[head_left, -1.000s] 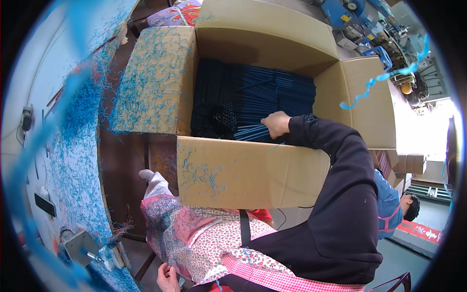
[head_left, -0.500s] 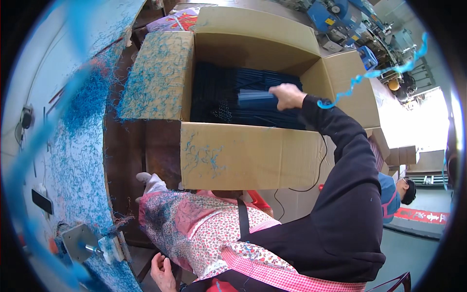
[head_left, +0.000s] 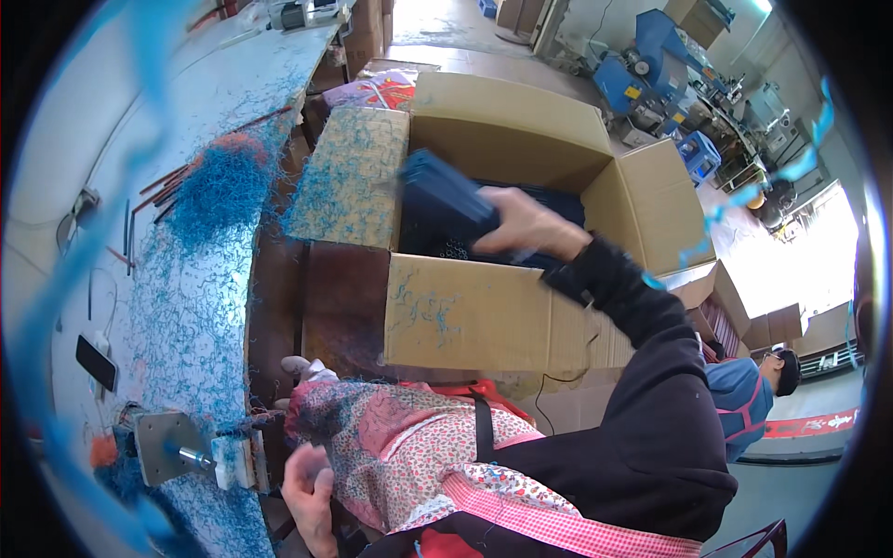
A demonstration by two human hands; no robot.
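Observation:
My right hand (head_left: 528, 223) is closed on the near end of a bundle of dark blue tubes (head_left: 439, 191), blurred by motion. It holds the bundle tilted above the inside of a large cardboard box (head_left: 470, 312). More dark blue tubes (head_left: 558, 202) lie packed in the box, some with round hollow ends showing. Low on the left, beside the flowered apron, my left hand (head_left: 309, 493) is empty with thumb and fingers apart. Near it, at the table's edge, stands a small device (head_left: 167, 448) with a metal plate, a short shaft and a white block.
Along the left runs a white table (head_left: 102, 242) strewn with blue curly shavings (head_left: 223, 193), thin rods and a phone (head_left: 97, 361). Shavings cling to the box's left flap (head_left: 349, 177). Blue machinery (head_left: 642, 74) stands at the far right. Another person (head_left: 744, 395) is at the right.
My right hand has lifted the tube bundle from the box and swung it up and left. My left hand has risen slightly. The view has shifted, showing more of the table and doorway.

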